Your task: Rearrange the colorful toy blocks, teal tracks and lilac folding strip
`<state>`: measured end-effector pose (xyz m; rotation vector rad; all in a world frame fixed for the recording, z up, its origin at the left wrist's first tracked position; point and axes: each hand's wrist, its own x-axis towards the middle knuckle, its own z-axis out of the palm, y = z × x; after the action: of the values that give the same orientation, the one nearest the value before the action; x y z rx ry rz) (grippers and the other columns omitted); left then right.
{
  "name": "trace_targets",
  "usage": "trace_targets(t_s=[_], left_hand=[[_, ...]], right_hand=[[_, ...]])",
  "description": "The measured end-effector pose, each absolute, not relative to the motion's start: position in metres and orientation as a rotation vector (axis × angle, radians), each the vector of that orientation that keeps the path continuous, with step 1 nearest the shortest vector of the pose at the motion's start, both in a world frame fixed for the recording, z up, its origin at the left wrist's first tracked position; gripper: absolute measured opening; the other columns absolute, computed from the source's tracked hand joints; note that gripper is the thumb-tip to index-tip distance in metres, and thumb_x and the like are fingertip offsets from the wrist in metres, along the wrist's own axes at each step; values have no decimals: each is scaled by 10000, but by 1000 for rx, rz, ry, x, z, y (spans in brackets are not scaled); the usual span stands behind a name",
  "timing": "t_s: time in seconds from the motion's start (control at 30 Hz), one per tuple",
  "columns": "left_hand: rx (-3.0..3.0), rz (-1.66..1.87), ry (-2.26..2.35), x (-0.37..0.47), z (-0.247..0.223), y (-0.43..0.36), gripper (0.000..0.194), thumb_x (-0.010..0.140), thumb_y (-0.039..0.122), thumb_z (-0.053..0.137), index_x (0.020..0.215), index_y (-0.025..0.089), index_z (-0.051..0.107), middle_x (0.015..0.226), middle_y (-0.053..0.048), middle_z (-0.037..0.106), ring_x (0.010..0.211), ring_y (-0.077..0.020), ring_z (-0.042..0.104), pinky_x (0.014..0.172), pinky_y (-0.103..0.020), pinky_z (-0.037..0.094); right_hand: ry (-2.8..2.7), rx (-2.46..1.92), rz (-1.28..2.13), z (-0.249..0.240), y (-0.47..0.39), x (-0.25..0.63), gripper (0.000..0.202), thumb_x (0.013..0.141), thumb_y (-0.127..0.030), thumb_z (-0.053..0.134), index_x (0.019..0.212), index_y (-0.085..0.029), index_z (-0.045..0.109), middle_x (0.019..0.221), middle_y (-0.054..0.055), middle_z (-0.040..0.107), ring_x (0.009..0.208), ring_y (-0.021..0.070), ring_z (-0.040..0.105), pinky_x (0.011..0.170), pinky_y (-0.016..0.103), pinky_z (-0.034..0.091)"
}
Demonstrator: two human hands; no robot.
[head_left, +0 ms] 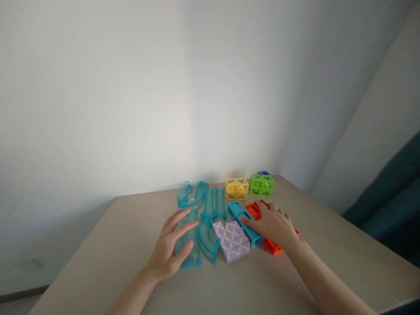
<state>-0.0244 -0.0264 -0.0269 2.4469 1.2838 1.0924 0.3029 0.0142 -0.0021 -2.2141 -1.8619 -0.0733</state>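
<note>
My left hand (172,245) hovers over or rests on a clear teal track piece (193,256), its fingers stretched and apart. Beside that piece lies a curved teal track (206,243). My right hand (272,221) spreads across a blue frame block (254,236) and an orange-red frame block (252,211). Its thumb lies over the blue one, while the other fingers reach over the orange-red one and partly hide it. Between my hands sits a lilac patterned folding block shape (231,241), touching or close to the blue block.
Farther back stand a yellow frame block (236,189), a green one (261,185) and a dark blue one (264,173), near the wall. More teal tracks (215,203) lie behind the curved piece. A dark teal curtain (390,205) hangs at the right of the table (131,236).
</note>
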Motion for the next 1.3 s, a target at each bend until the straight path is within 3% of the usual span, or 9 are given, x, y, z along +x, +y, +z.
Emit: trace_targets(t_s=[0.17,0.33,0.5,0.63,0.77,0.87,0.93,1.1,1.3], left_hand=[[2767,918,1334,31,3,-53,376,842,296,526,1200,359,620,1406,-56,490,1379,-349,296,1122,-656,131],[2859,784,1138,99,-9,-55,551,791,499,589,1285,261,541,1404,-175,463,1331,-414,350,1063,-731,174],[2880,692,1226,114,-34,-45,546,805,405,630,1313,246,512,1376,-175,496,1291,-393,408,1047,-645,302],[2855,739,1187,105,-32,-49,482,811,381,630,1272,270,543,1374,-138,507,1277,-367,428,1059,-617,299],[2710,833,1193,104,-12,-44,290,874,379,526,1110,244,627,1182,-113,618,1135,-302,538,1034,-553,358],[2612,916,1190,117,8,-24,295,917,259,408,1125,198,608,1094,-108,629,1051,-237,573,954,-403,454],[2604,908,1206,132,17,-5,340,925,276,389,1187,165,575,1139,-128,608,1091,-232,555,956,-352,450],[2598,658,1549,172,14,36,444,914,412,399,1086,67,617,1071,-221,621,1058,-326,561,898,-439,444],[2621,637,1523,191,-9,40,412,936,288,347,1063,14,626,1064,-259,615,1074,-333,545,915,-461,409]], right_hand=[[-1818,-2322,-33,-2,24,288,984,638,-810,512,1376,-160,462,1262,266,517,1132,474,499,894,635,299],[-1814,-2312,-5,-3,25,283,877,650,-730,561,1368,-235,473,1283,252,488,1137,489,480,823,647,340],[-1746,-2359,-129,-7,22,288,767,699,-668,548,1314,-209,526,1205,258,523,1084,490,513,797,634,357],[-1652,-2424,-138,-4,22,296,774,713,-712,505,1297,-205,544,1207,273,523,1086,516,507,785,644,365],[-1822,-2215,-38,-2,11,317,804,754,-739,451,1381,-235,458,1294,211,523,1135,450,523,861,585,407],[-1835,-2074,-70,-9,-8,337,632,850,-631,411,1361,-266,484,1329,146,540,1134,372,565,918,531,433],[-1857,-1899,-71,-18,-20,345,494,918,-523,359,1275,-256,571,1345,97,554,1124,287,598,941,411,466],[-1855,-1655,-264,-40,-28,347,388,942,-408,359,1125,-225,648,1253,58,639,1076,238,638,843,318,533],[-1859,-1564,-388,-49,-13,337,384,956,-322,316,1145,-168,614,1252,101,619,1034,248,646,846,350,534]])
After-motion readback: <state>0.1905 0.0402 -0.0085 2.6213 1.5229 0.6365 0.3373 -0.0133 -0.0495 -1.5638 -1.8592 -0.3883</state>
